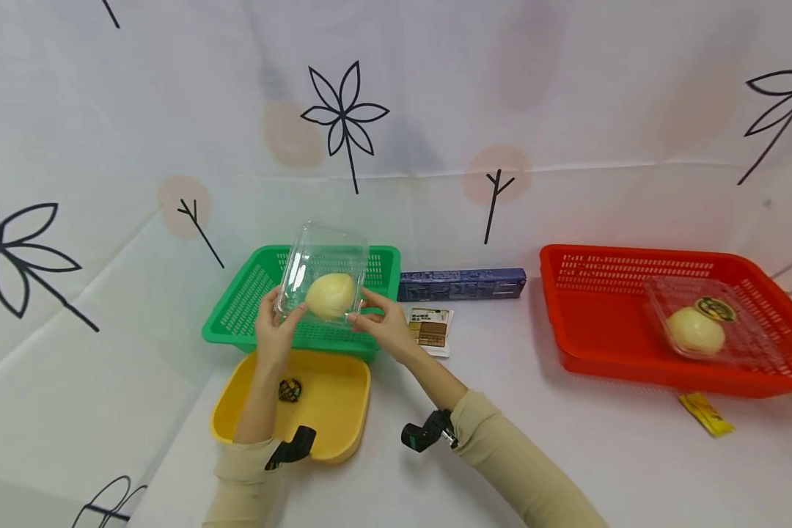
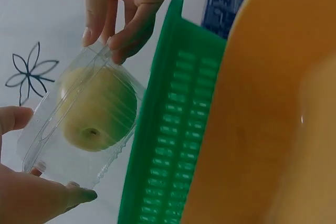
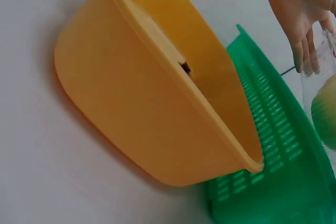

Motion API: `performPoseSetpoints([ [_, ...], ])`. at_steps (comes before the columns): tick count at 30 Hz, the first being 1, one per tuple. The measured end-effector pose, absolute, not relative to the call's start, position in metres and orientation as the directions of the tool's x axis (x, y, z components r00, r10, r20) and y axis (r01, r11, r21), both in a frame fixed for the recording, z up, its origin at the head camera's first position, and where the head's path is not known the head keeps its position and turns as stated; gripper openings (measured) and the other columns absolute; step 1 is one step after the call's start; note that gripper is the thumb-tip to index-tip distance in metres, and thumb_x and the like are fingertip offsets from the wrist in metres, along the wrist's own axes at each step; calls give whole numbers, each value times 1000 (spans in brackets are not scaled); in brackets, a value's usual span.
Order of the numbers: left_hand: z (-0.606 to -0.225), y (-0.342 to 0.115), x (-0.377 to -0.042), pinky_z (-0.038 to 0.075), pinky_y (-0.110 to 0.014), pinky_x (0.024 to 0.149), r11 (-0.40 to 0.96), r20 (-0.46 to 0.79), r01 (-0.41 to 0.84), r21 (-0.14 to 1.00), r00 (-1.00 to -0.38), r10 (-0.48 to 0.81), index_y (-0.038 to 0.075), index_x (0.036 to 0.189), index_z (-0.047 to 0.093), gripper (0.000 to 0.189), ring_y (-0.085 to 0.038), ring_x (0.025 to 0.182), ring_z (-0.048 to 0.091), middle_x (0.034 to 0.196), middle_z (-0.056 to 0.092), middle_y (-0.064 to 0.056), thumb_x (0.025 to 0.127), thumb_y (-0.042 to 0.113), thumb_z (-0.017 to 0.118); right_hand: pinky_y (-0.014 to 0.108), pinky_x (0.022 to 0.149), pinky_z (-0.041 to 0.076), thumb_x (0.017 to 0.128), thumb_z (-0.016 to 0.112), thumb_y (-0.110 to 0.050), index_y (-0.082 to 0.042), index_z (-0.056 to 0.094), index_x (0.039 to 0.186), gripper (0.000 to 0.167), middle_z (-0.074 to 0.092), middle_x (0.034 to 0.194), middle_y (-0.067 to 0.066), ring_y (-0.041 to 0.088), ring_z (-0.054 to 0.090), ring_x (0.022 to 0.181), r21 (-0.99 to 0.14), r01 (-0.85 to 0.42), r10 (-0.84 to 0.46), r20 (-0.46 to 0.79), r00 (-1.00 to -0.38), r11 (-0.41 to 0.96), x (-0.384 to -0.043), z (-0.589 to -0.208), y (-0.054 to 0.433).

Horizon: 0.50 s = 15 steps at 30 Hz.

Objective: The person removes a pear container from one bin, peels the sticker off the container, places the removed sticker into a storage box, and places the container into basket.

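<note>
Above the green basket (image 1: 237, 312), a clear plastic clamshell box (image 1: 317, 249) is held tilted between both hands. Inside it lies a round pale yellow fruit (image 1: 331, 295), whose dimpled end shows in the left wrist view. My left hand (image 1: 276, 334) grips the box's left side, thumb in front. At the lower right corner, my right hand (image 1: 388, 328) pinches the edge between thumb and fingers. Whether the lid is fastened cannot be made out. Below the hands stands a yellow basin (image 1: 333, 411) with a round black-and-gold patterned piece (image 1: 290, 390) in it.
To the right, a red basket (image 1: 554, 315) holds a similar clear box (image 1: 746, 330) with a fruit and a black-and-gold label. A yellow packet (image 1: 706, 414) lies before it. Near the green basket are a dark blue long box (image 1: 462, 284) and a white-and-brown packet (image 1: 430, 330).
</note>
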<state>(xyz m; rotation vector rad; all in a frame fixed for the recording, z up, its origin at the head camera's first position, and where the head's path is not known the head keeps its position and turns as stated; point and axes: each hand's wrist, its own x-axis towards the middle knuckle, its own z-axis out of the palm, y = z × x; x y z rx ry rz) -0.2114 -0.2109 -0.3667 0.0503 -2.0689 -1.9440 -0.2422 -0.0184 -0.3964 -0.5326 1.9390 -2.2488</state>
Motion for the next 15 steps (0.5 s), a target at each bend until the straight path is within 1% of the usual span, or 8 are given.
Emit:
performPoseSetpoints([
  [2, -369, -218, -215, 29, -45, 108, 57, 148, 138, 989, -959, -241, 2, 142, 31, 58, -28, 135, 32, 144, 32, -19, 91, 10, 59, 38, 81, 53, 88, 61, 1, 4, 31, 143, 63, 48, 114, 21, 14, 67, 76, -979, -131, -334, 177, -926, -157, -245, -397, -25],
  [5, -373, -228, -221, 30, -41, 106, 28, 83, 78, 997, -960, -269, 4, 142, 31, 58, -22, 123, 41, 137, 39, -18, 92, 11, 58, 43, 83, 52, 88, 60, 1, 3, 31, 143, 62, 49, 114, 20, 15, 67, 77, -983, -120, -350, 163, -923, -140, -251, -399, -35],
  [7, -375, -233, -224, 31, -38, 106, 2, 52, 53, 999, -958, -281, 5, 142, 32, 57, -18, 116, 44, 133, 42, -18, 92, 11, 58, 42, 83, 52, 88, 59, 3, 4, 31, 143, 62, 49, 114, 21, 16, 67, 78, -985, -105, -349, 147, -926, -137, -254, -398, -41],
  [8, -376, -235, -226, 31, -37, 106, -8, 34, 37, 999, -958, -284, 6, 143, 31, 57, -17, 114, 43, 133, 42, -17, 92, 12, 58, 42, 83, 52, 89, 58, 4, 4, 31, 143, 61, 48, 114, 21, 16, 67, 78, -986, -94, -350, 137, -927, -136, -255, -398, -44],
  [10, -377, -241, -229, 31, -34, 107, -41, 12, 24, 999, -959, -284, 6, 143, 31, 57, -17, 116, 43, 135, 40, -17, 93, 12, 57, 40, 83, 52, 89, 58, 5, 4, 30, 143, 61, 48, 117, 22, 19, 67, 81, -989, -74, -352, 116, -929, -131, -258, -396, -49],
  [13, -380, -249, -236, 30, -29, 108, -100, -30, -1, 995, -957, -288, 6, 144, 28, 59, -17, 122, 39, 140, 35, -15, 93, 11, 56, 38, 85, 52, 90, 57, 4, 3, 27, 145, 63, 47, 128, 23, 27, 67, 89, -994, -44, -365, 77, -928, -97, -262, -394, -56],
  [15, -381, -255, -241, 31, -28, 108, -139, -49, -8, 990, -953, -299, 5, 144, 28, 58, -18, 123, 39, 140, 34, -15, 93, 9, 56, 38, 86, 51, 90, 57, 2, 3, 25, 145, 64, 44, 134, 24, 30, 66, 94, -997, -29, -379, 56, -924, -76, -265, -394, -60],
])
